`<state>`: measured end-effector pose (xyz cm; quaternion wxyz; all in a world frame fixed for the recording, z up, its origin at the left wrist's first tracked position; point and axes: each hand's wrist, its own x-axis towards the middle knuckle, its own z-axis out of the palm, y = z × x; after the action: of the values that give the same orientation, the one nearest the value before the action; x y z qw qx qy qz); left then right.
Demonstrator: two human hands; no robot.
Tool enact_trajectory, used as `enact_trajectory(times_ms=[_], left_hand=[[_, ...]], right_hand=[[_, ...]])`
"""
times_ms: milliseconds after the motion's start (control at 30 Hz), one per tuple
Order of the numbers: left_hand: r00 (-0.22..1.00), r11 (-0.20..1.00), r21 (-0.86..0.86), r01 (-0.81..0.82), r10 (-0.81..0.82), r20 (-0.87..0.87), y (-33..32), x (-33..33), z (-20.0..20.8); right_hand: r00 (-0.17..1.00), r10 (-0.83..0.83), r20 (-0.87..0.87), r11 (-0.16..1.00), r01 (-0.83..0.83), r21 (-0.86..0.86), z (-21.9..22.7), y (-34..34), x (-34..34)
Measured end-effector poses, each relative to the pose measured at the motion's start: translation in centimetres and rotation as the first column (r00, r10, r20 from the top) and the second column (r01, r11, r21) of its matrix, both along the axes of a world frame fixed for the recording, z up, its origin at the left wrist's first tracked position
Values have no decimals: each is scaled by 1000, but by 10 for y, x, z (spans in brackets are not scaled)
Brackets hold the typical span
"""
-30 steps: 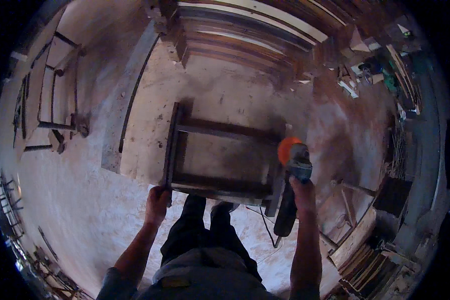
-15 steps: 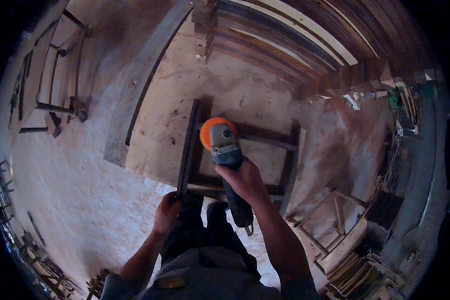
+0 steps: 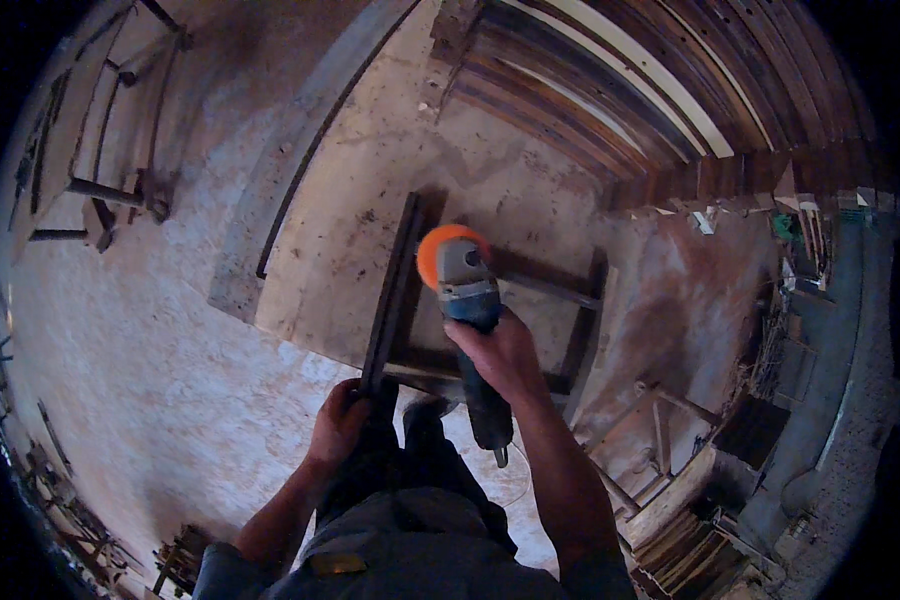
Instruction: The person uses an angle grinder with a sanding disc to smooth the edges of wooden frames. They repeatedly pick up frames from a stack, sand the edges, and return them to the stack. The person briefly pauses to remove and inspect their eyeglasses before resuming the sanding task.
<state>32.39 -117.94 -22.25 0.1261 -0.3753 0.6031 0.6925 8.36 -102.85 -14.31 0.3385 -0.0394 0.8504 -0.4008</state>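
My right hand is wrapped round the body of a blue and grey angle grinder with an orange disc. The grinder lies over a dark wooden frame, its disc just right of the frame's long left bar. Whether the disc touches the wood cannot be made out. My left hand is closed on the near end of that left bar, close to my legs. The frame rests on a pale board, and the grinder partly covers its cross rails.
Long planks are stacked at the far right. A grey plank runs along the board's left edge. Another wooden frame stands far left. Wooden legs and a pile of offcuts lie at the right.
The view has turned slightly, so the grinder and frame appear a little farther right. Both hands keep their holds; the grinder stays at nearly the same place over the frame.
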Motion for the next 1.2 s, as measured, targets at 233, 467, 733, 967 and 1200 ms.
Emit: enact_trajectory(times_ms=[233, 467, 733, 967, 1200], left_hand=[[994, 985, 137, -105, 102, 32, 1, 8, -7], [977, 975, 84, -204, 197, 85, -13, 56, -23], [925, 956, -89, -279, 292, 244, -26, 109, -44], [929, 956, -143, -256, 284, 237, -21, 127, -48], [978, 958, -262, -117, 157, 136, -30, 102, -38]], right_hand=[[999, 23, -40, 997, -20, 78, -6, -9, 1], [993, 61, 99, 997, -66, 45, 4, 49, 47], [946, 290, 145, 955, -295, 13, 18, 53, 110], [957, 282, 70, 955, -287, 79, 19, 61, 119], [959, 282, 20, 959, -282, 17, 10, 54, 122]])
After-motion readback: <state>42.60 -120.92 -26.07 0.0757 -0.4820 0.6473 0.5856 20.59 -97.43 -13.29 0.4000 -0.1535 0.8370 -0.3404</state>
